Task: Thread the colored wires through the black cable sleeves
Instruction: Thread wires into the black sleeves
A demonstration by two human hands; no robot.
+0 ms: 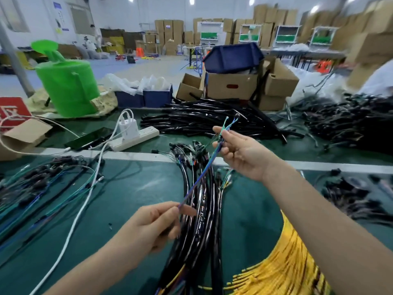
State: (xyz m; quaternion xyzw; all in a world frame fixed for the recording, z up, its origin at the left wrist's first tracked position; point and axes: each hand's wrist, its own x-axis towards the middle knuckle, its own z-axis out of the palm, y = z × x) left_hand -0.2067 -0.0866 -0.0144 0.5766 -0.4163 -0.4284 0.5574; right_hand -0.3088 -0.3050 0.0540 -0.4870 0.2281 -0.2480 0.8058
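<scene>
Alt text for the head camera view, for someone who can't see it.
Two bare hands hold a bundle of colored wires straight above a green worktable: the left hand pinches its lower end, the right hand grips near the splayed tips. Beneath lie black cables, behind a pile of black cable sleeves, at lower right yellow wires.

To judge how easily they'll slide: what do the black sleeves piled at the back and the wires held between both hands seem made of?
The sleeves: smooth, glossy plastic or rubber tubing, judging by the long bright highlights. The wires: thin blue and green plastic-looking insulation, duller, and flexible enough to splay at the far ends; the tips are too small to tell.
</scene>
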